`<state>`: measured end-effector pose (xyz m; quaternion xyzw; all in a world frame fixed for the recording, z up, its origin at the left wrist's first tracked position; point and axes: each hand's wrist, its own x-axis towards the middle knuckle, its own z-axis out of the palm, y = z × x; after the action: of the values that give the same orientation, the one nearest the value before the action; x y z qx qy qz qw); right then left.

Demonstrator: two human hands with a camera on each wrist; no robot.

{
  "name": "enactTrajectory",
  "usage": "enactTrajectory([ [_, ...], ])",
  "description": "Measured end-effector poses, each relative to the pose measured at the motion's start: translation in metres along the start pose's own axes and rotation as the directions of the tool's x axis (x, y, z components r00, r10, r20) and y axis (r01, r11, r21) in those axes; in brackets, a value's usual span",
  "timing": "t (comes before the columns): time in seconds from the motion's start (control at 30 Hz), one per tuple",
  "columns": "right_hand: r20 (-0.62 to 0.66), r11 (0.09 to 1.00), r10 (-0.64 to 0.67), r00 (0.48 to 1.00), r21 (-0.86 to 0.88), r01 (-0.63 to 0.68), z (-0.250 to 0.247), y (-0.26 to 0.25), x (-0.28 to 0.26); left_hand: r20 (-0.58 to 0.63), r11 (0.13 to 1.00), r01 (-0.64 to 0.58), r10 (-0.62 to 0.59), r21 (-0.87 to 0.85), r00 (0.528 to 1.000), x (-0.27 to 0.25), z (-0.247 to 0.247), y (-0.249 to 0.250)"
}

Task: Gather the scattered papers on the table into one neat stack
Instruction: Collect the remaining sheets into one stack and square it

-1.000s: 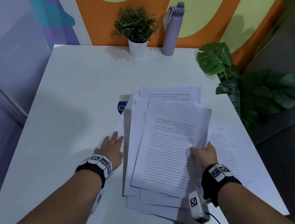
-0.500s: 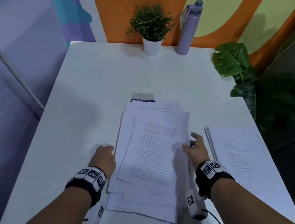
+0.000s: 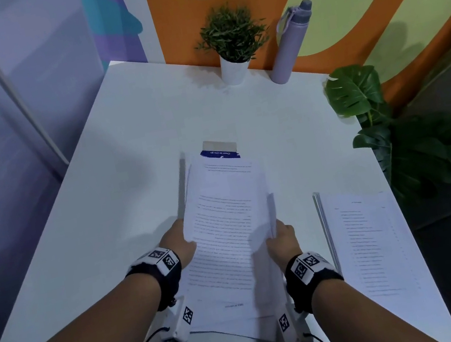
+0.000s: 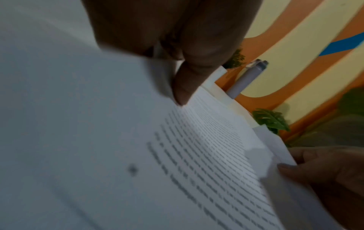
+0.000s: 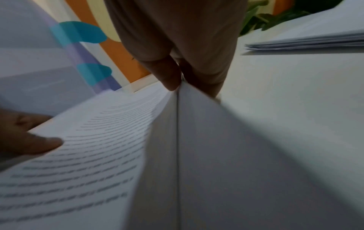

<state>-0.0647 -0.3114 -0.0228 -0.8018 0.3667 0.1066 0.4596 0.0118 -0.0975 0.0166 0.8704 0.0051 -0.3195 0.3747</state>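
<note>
A pile of printed white papers [image 3: 228, 230] lies in front of me on the white table [image 3: 125, 158]. My left hand [image 3: 181, 243] grips its left edge, thumb on top of the sheets [image 4: 181, 93]. My right hand [image 3: 281, 239] grips the right edge, which curls upward, with the thumb pressed on the top sheet [image 5: 171, 80]. A blue and white card [image 3: 219, 152] pokes out from under the pile's far end. A second, squared stack of printed papers [image 3: 372, 241] lies flat at the right.
A small potted plant [image 3: 231, 40] and a lilac bottle [image 3: 290, 41] stand at the table's far edge by the orange wall. A large leafy plant [image 3: 411, 138] stands just off the right edge. The near edge of the table is close to my body.
The fanned sheets have been pushed together into a narrower pile. My left hand went from flat on the table to gripping the left edge; the right hand now holds the right edge.
</note>
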Motion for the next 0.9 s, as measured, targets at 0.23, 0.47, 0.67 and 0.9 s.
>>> enactTrajectory([
  [0.23,0.146,0.757,0.097,0.985,0.631,-0.168,-0.036,-0.005,-0.002,-0.099,0.944,-0.243,0.226,-0.223,0.969,-0.028,-0.031,0.01],
  [0.47,-0.135,0.543,-0.338,0.931,0.781,0.31,-0.065,-0.097,-0.025,-0.291,0.901,-0.369,0.299,-0.228,0.909,-0.046,-0.062,0.051],
  [0.67,-0.252,0.5,-0.466,0.848,0.716,0.488,-0.073,-0.123,-0.053,-0.388,0.859,-0.255,0.073,-0.443,0.919,-0.05,-0.06,0.051],
  [0.9,-0.251,0.542,-0.36,0.899,0.728,0.42,-0.071,-0.1,-0.056,-0.324,0.82,-0.362,0.23,-0.443,0.918,-0.053,-0.054,0.05],
])
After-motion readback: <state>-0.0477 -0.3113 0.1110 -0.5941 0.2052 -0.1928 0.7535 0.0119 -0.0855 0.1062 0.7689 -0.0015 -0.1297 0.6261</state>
